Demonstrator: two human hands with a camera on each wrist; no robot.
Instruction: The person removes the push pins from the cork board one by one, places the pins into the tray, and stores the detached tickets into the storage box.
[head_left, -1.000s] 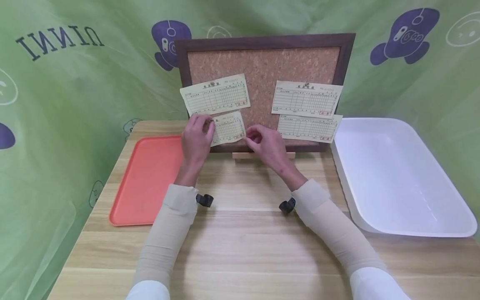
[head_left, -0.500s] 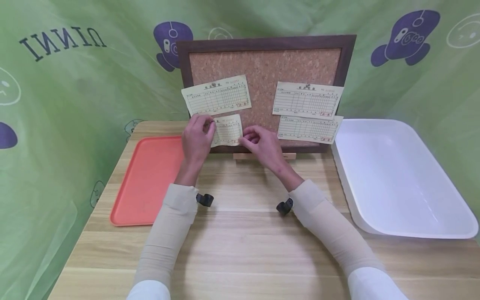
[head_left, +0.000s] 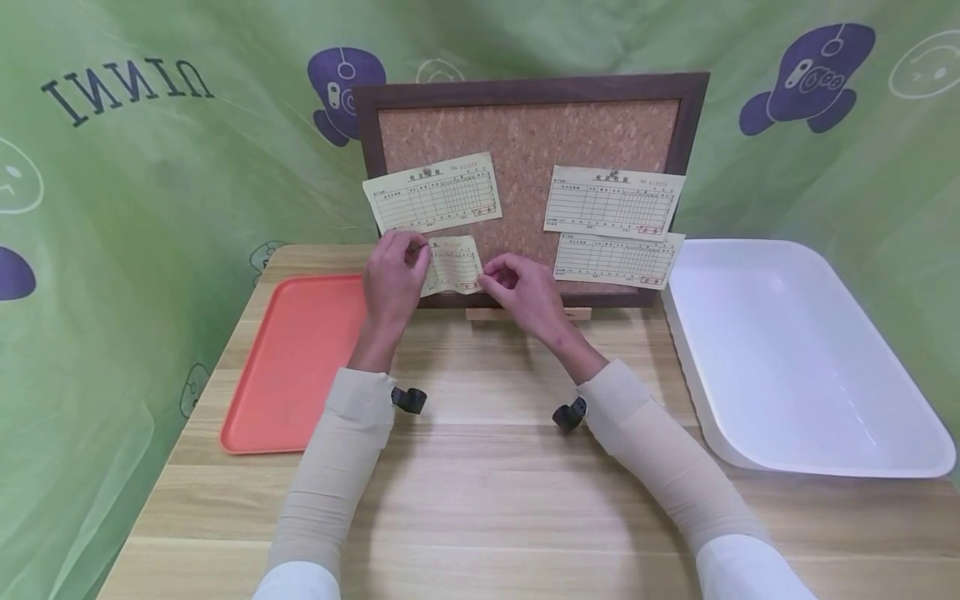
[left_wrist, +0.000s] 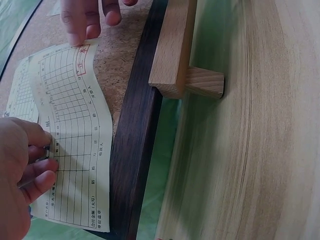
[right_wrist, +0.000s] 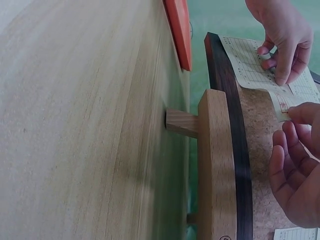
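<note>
In the head view, my left hand [head_left: 394,273] is at the top middle of the lower left receipt slip [head_left: 456,268], thumb and finger pinched on a small dark pushpin [left_wrist: 47,148] mostly hidden by the fingertips. My right hand [head_left: 525,293] pinches the slip's lower right corner, by its red stamp. Between the two hands the paper bows out in a curve, which shows in the left wrist view. Behind it stands a corkboard [head_left: 517,133] with a dark wooden frame. Above, another receipt slip [head_left: 435,193] hangs tilted from a pin.
Two more receipt slips, an upper one [head_left: 613,202] and a lower one [head_left: 617,260], overlap on the board's right side. A wooden stand [right_wrist: 215,165] holds up the board. A red tray [head_left: 300,367] lies left, a white bin [head_left: 810,358] right, on the wooden table [head_left: 510,500].
My right hand has shifted slightly left with the slip's corner, so the paper now bows and looks narrower. The left hand has stayed at the slip's top.
</note>
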